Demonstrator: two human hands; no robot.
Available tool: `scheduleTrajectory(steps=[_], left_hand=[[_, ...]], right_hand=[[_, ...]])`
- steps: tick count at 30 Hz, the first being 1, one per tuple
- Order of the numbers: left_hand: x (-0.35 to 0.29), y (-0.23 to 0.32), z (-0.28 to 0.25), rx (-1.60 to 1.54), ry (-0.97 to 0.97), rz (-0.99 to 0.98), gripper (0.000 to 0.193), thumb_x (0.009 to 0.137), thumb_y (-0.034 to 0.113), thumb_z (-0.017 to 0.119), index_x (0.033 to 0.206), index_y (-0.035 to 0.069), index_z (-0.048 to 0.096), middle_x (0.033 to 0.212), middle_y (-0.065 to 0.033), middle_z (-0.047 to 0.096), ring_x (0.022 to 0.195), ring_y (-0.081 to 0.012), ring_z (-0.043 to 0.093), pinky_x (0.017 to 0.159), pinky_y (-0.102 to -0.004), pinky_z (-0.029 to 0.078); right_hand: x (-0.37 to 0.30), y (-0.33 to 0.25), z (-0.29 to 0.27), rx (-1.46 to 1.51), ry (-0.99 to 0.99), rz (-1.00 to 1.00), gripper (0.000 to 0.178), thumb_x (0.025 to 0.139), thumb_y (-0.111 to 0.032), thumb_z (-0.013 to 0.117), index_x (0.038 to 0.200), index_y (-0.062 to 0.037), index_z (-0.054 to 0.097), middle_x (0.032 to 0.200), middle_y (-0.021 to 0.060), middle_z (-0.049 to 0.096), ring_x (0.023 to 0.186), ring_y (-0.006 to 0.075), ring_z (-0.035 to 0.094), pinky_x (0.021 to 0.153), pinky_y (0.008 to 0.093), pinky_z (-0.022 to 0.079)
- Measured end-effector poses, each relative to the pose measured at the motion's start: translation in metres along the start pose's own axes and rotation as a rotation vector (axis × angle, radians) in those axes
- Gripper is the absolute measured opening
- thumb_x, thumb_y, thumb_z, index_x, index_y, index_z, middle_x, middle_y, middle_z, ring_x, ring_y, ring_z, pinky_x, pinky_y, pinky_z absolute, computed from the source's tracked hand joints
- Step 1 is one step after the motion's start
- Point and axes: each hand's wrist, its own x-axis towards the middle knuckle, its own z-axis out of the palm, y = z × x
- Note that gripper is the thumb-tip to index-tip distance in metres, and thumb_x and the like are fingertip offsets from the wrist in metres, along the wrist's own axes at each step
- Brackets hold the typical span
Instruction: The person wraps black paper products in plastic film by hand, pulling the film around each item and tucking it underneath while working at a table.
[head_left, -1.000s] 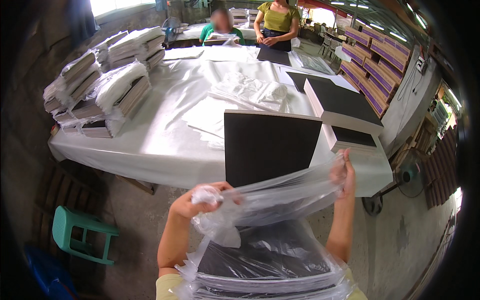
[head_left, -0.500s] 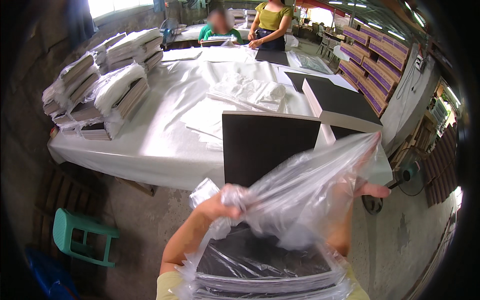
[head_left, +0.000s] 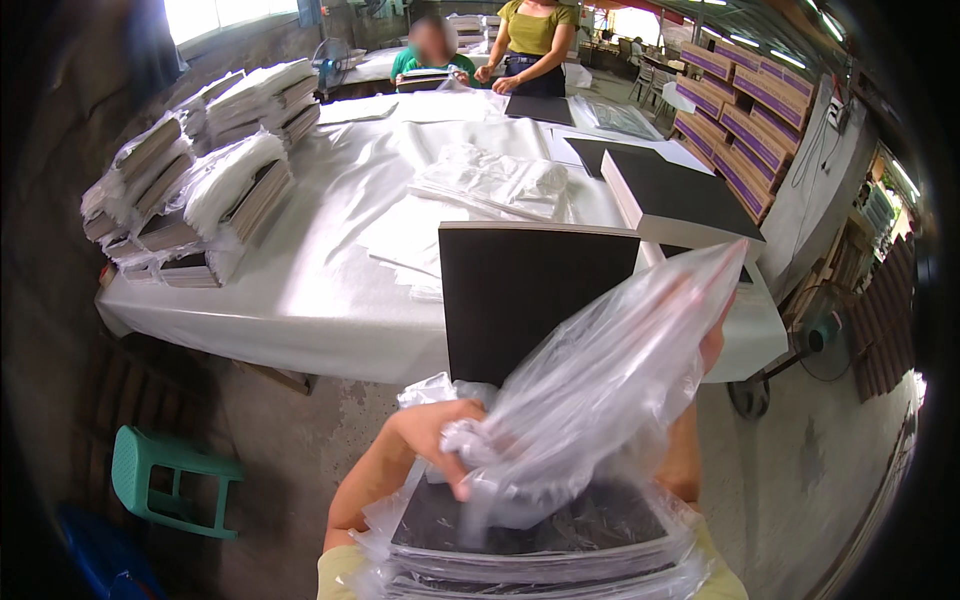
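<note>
A thin clear plastic bag [head_left: 600, 370] is stretched between my hands, slanting up to the right. My left hand [head_left: 435, 435] is closed on its bunched lower end. Behind the film, my right hand [head_left: 712, 335] shows partly, its fingers stretched out toward the bag's upper corner; whether they are inside the bag is hard to see. Directly below, close to my body, lies a stack of flat black panels [head_left: 540, 520] in clear plastic. Ahead, a black panel [head_left: 535, 285] with a pale edge stands upright against the table's front, partly hidden by the bag.
The white-covered table [head_left: 330, 250] holds folded plastic bags [head_left: 490, 180], a thick black-topped block [head_left: 690, 200] and plastic-wrapped stacks [head_left: 230, 180]. A green stool [head_left: 175, 475] stands left, a fan [head_left: 800, 345] right. Two people work beyond the table; cartons [head_left: 745, 120] are piled behind.
The bag has swung more upright and its loose lower part has dropped toward the stack. My right thumb, which stuck out to the right, is now drawn in beside the film.
</note>
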Motion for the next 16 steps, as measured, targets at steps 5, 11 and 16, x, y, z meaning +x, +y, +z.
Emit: scheduleTrajectory(steps=[5,11,16], left_hand=[[-0.008,-0.003,0.003,-0.141,0.57,0.188,0.052,0.07,0.022,0.068,0.115,0.005,0.048,0.094,-0.014,0.059,0.087,-0.0261,0.058,0.069,-0.033,0.048],[0.002,0.019,-0.007,-0.448,0.564,0.813,0.057,0.084,0.034,0.05,0.133,0.024,0.022,0.08,-0.0134,0.055,0.071,-0.0228,0.055,0.061,-0.0336,0.048],[0.014,0.022,-0.015,-0.17,0.781,0.8,0.081,0.079,0.057,0.044,0.139,0.025,-0.001,0.087,-0.0104,0.056,0.051,-0.0201,0.053,0.052,-0.0279,0.049]], right_hand=[[-0.003,0.007,-0.009,0.055,-0.149,0.184,0.048,0.084,-0.039,0.049,0.108,0.0026,0.05,0.088,0.0114,0.059,0.072,0.0211,0.06,0.062,0.0315,0.05],[-0.03,0.002,-0.008,-0.677,-0.225,0.764,0.059,0.066,-0.003,0.071,0.119,-0.0002,0.045,0.087,0.0077,0.061,0.064,0.0148,0.058,0.055,0.0264,0.048],[-0.041,-0.003,-0.034,-0.483,0.0,0.677,0.077,0.062,-0.003,0.075,0.129,-0.0114,0.037,0.12,0.0103,0.043,0.071,0.0131,0.058,0.064,0.025,0.049]])
